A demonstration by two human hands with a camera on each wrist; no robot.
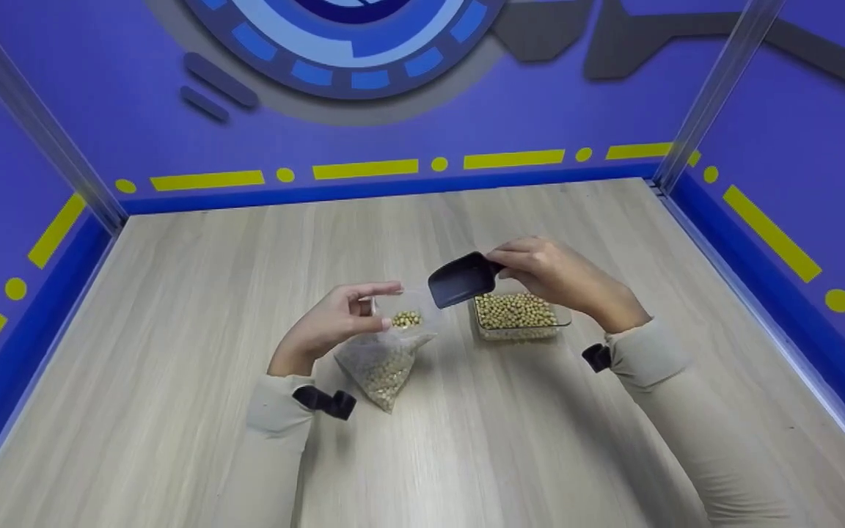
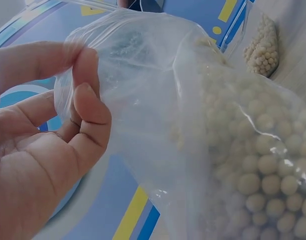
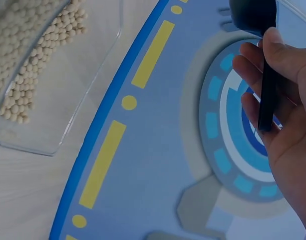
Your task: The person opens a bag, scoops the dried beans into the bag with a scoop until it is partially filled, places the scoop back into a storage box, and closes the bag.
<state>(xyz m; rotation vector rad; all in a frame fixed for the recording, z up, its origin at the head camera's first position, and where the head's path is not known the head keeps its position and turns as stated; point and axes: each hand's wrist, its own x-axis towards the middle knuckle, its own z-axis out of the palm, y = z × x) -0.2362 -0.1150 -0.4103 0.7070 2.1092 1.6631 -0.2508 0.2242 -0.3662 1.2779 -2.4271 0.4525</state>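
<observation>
A clear plastic bag [image 1: 382, 363] partly filled with round, pale dried beans [image 2: 270, 185] stands tilted on the table. My left hand [image 1: 331, 323] pinches the rim of its mouth between thumb and fingers, and the bag's mouth gapes toward the right. In my right hand [image 1: 551, 271] is the handle of a black scoop [image 1: 459, 280], held up and tilted toward the bag's mouth. Its bowl looks empty in the head view. Below the right hand sits a clear rectangular container [image 1: 521, 334] of the same beans; the right wrist view shows its corner [image 3: 53, 145].
The wooden table [image 1: 202, 308] lies under everything. A blue back wall [image 1: 364, 139] with yellow markings and side panels [image 1: 782, 183] enclose it. Black wrist mounts [image 1: 327, 402] sit on both sleeves.
</observation>
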